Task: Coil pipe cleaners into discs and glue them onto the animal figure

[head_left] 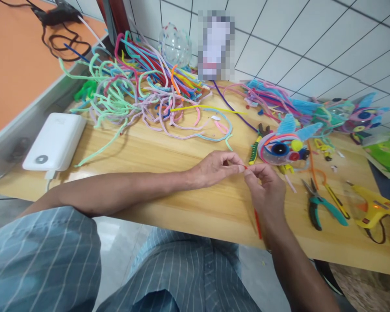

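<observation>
A red-orange pipe cleaner [258,224] is pinched at its end between my two hands, and its tail hangs below my right palm toward the table's front edge. My left hand [212,168] closes thumb and fingertips on the tip from the left. Close against it, my right hand [267,188] grips the same piece from the right. Just beyond the hands stands a fish-like figure [282,145] with light blue fuzzy fins, a dark round eye and button-like pieces. Yellow-green handled cutters [256,145] lie beside it.
Tangled pipe cleaners [117,102] cover the back left, near a clear plastic piece [174,45]. A white power bank [54,141] lies left. On the right are teal pliers [323,206], a yellow knife [338,201], a yellow glue gun [375,208] and a second figure [364,115].
</observation>
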`<state>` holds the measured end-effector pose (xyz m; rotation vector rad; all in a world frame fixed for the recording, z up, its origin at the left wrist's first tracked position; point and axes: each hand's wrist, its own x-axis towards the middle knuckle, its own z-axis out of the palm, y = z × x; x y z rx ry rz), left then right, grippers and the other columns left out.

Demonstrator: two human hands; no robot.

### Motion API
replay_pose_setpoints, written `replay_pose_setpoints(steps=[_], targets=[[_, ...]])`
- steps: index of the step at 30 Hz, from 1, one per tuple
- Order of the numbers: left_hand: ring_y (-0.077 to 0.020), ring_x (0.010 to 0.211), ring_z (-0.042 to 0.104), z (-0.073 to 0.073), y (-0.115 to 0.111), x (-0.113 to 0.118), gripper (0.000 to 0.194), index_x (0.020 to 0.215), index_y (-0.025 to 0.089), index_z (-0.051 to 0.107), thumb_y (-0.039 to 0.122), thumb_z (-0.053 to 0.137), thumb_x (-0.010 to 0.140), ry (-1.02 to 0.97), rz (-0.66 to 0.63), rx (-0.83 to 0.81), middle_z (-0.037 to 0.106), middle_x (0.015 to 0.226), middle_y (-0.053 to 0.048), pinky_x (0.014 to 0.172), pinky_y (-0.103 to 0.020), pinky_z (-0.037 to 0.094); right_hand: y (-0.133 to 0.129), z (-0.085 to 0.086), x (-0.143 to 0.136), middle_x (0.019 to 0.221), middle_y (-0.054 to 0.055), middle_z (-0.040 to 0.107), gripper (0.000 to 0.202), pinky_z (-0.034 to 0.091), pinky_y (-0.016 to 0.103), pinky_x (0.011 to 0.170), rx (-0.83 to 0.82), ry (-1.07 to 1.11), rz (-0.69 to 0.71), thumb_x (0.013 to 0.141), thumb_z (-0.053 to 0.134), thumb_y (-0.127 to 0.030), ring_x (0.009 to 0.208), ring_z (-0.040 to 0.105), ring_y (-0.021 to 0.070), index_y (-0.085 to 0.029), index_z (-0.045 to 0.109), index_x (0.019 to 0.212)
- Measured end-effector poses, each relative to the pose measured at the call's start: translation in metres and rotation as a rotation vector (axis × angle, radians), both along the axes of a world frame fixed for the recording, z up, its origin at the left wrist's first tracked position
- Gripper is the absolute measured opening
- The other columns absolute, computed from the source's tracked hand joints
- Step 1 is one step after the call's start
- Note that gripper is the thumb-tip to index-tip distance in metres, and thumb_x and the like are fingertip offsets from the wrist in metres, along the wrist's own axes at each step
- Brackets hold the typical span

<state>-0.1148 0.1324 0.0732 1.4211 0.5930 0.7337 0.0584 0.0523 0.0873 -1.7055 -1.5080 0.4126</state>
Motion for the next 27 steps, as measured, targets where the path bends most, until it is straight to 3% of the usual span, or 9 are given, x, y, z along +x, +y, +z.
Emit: replay_pose_setpoints(steps=[5, 9, 11, 15, 20, 24, 27], targets=[[-0.0117, 0.074, 0.056, 0.006, 0.009, -0.005, 0.011, 0.089, 0.016, 0.070, 0.023, 0.063, 0.094, 0.118, -0.001, 0.358, 0.066, 0.081, 0.000, 0.072, -0.026, 0.042, 0.002, 0.011, 0.004, 0.071, 0.000, 0.068, 0.009, 0.042, 0.030, 0.061, 0.180, -0.406, 0.126, 0.091, 0.064, -0.024, 0.064, 0.061, 0.0164, -0.022, 0.067, 0.083], [-0.0121, 0.075, 0.057, 0.006, 0.007, -0.006, 0.012, 0.087, 0.016, 0.066, 0.023, 0.062, 0.096, 0.100, 0.029, 0.419, 0.064, 0.079, 0.001, 0.073, -0.026, 0.042, 0.002, 0.013, 0.003, 0.071, 0.000, 0.067, 0.013, 0.043, 0.031, 0.064, 0.295, -0.552, 0.150, 0.096, 0.062, -0.023, 0.066, 0.061, 0.0174, -0.022, 0.067, 0.083], [-0.0116, 0.073, 0.055, 0.005, 0.005, -0.006, 0.012, 0.087, 0.016, 0.065, 0.023, 0.061, 0.096, 0.077, 0.052, 0.362, 0.062, 0.077, 0.001, 0.071, -0.026, 0.041, 0.001, 0.010, 0.000, 0.072, 0.000, 0.068, 0.013, 0.045, 0.031, 0.066, 0.274, -0.454, 0.120, 0.096, 0.064, -0.026, 0.067, 0.062, 0.0172, -0.023, 0.068, 0.084], [-0.0111, 0.069, 0.050, 0.003, -0.002, -0.004, 0.017, 0.087, 0.016, 0.064, 0.030, 0.063, 0.095, 0.007, 0.098, 0.197, 0.059, 0.076, 0.002, 0.067, -0.026, 0.039, -0.002, 0.000, -0.008, 0.076, 0.000, 0.071, 0.015, 0.049, 0.032, 0.069, 0.111, -0.060, -0.025, 0.094, 0.069, -0.036, 0.069, 0.062, 0.0173, -0.022, 0.071, 0.088], [-0.0119, 0.077, 0.055, -0.003, -0.012, 0.001, 0.026, 0.089, 0.015, 0.064, 0.041, 0.067, 0.093, -0.154, 0.124, -0.006, 0.065, 0.083, 0.000, 0.076, -0.028, 0.045, -0.001, -0.009, -0.018, 0.074, -0.002, 0.070, 0.018, 0.051, 0.032, 0.071, 0.025, 0.339, -0.071, 0.087, 0.075, -0.039, 0.068, 0.062, 0.0161, -0.022, 0.071, 0.085], [-0.0112, 0.076, 0.054, -0.005, -0.009, 0.003, 0.031, 0.090, 0.015, 0.065, 0.045, 0.069, 0.092, -0.142, 0.108, -0.106, 0.065, 0.083, 0.001, 0.075, -0.027, 0.045, 0.004, -0.004, -0.017, 0.070, -0.002, 0.067, 0.019, 0.049, 0.031, 0.069, 0.001, 0.365, -0.058, 0.085, 0.073, -0.039, 0.066, 0.060, 0.0156, -0.022, 0.068, 0.080], [-0.0107, 0.072, 0.050, -0.002, 0.000, 0.000, 0.023, 0.090, 0.015, 0.067, 0.038, 0.068, 0.093, -0.052, 0.021, 0.012, 0.063, 0.080, 0.002, 0.070, -0.026, 0.041, 0.004, 0.006, -0.008, 0.069, -0.001, 0.067, 0.018, 0.048, 0.031, 0.066, -0.046, 0.177, -0.028, 0.085, 0.069, -0.039, 0.065, 0.059, 0.0160, -0.023, 0.067, 0.080]])
